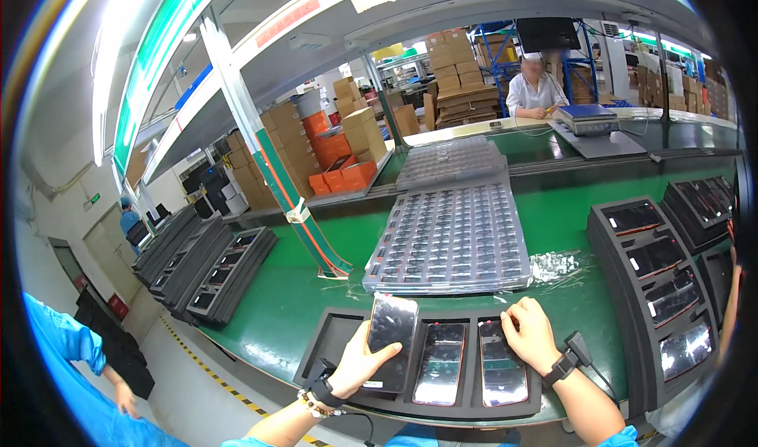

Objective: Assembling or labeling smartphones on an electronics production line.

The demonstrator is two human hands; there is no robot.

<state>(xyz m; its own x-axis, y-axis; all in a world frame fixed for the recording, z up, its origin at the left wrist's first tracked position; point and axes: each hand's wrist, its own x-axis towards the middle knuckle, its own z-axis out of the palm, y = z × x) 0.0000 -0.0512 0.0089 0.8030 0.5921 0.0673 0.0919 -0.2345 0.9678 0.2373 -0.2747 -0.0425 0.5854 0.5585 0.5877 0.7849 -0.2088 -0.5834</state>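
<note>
My left hand grips a smartphone with a dark, glossy screen, its thumb lying across the front. The phone is tilted above the left part of a black foam tray. Two more phones, a middle one and a right one, lie screen up in the tray's slots. Over the right phone's upper corner, my right hand has its fingers curled together; what they hold, if anything, is hidden. Each wrist wears a dark band with a small box and cable.
Clear plastic trays of small parts are stacked behind the foam tray. Stacked foam trays with phones stand left and right. A post rises at left. Across the bench sits a person beside a scale; another person's blue sleeve shows at left.
</note>
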